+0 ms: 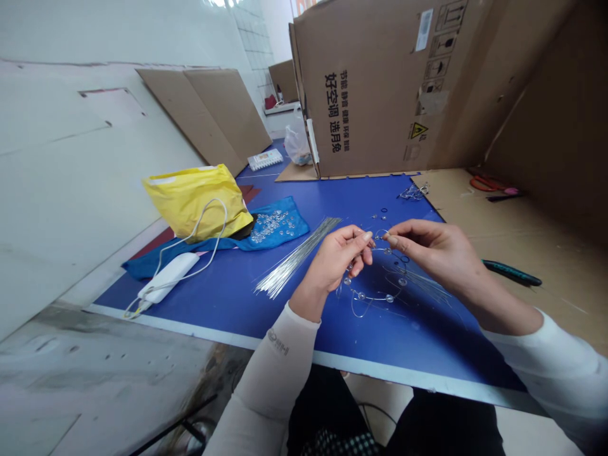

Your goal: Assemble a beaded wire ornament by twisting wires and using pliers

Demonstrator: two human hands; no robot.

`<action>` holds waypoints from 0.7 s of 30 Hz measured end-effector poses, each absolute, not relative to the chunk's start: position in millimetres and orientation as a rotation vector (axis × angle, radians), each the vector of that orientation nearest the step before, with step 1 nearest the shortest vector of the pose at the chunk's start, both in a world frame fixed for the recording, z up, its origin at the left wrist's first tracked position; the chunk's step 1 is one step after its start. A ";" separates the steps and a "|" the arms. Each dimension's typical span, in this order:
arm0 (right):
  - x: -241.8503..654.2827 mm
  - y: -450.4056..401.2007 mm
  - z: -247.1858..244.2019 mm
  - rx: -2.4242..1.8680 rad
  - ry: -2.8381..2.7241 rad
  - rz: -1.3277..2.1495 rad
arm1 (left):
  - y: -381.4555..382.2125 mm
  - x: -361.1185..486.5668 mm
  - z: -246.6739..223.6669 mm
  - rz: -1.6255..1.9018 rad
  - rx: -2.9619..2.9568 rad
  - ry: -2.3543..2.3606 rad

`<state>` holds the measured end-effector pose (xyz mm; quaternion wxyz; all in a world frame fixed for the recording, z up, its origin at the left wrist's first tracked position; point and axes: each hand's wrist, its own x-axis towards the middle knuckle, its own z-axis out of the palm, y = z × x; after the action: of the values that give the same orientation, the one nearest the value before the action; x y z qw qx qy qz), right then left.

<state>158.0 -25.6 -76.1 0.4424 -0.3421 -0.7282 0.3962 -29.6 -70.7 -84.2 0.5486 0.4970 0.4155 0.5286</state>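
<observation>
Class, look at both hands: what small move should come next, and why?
Probably the right hand should draw the small wire loop snug: it stands open between the two hands, while the left hand holds the beaded ring.

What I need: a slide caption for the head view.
Left hand and right hand work at a beaded wire ring over a blue table, beside silvery wires.
</observation>
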 end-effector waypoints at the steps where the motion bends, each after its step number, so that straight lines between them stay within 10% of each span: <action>1: 157.9 -25.6 -75.9 -0.850 -1.807 0.983 | -70.7 -29.7 -84.4 1.254 1.177 0.984; 21: 157.1 -22.4 -80.5 -0.902 -1.757 1.066 | -69.8 -28.3 -90.6 1.308 1.389 1.052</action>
<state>157.1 -22.4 -80.5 0.4338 -0.3622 -0.7054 0.4279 -28.3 -69.8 -90.6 0.4630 0.5652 0.4278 0.5322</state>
